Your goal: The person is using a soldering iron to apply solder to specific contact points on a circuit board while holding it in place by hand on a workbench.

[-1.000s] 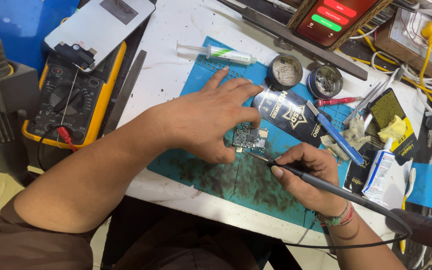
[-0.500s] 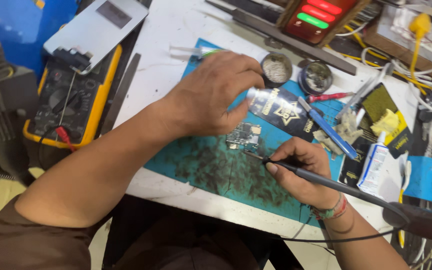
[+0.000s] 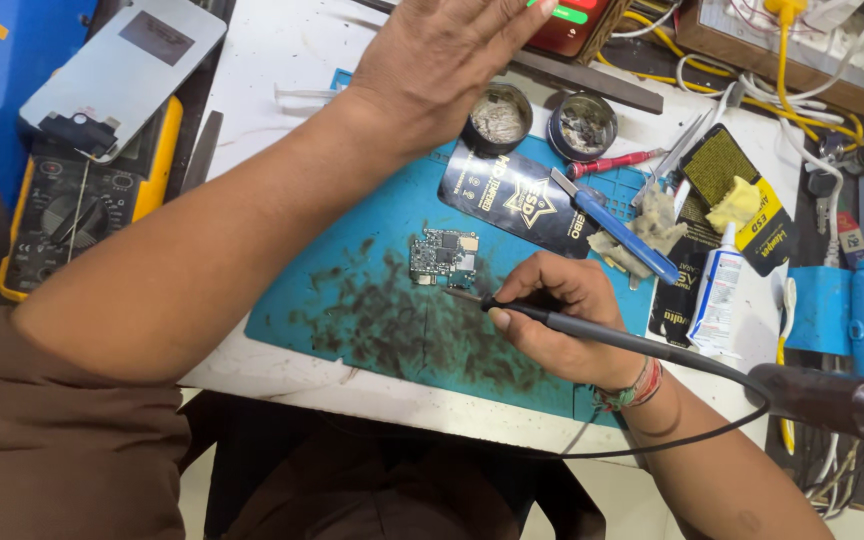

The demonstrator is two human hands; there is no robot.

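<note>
A small circuit board (image 3: 444,255) lies on the stained blue work mat (image 3: 352,320). Just to its right, my right hand (image 3: 557,325) grips a black soldering iron (image 3: 632,340), whose tip rests on the mat close to the board's lower right corner. My left hand (image 3: 447,55) is raised far across the bench with its fingers together and flat, above a small round tin (image 3: 498,118) and near a red device (image 3: 577,22) at the top edge. It holds nothing that I can see.
A yellow multimeter (image 3: 72,215) with a phone screen panel (image 3: 122,75) on it sits at the left. A second tin (image 3: 582,125), blue tweezers (image 3: 612,225), a red-handled tool (image 3: 612,162), a white glue bottle (image 3: 717,290), a black pouch (image 3: 522,195) and yellow cables (image 3: 782,60) crowd the right.
My left hand has lifted off the circuit board and reached away to the far top of the bench. The right hand keeps the soldering iron beside the board.
</note>
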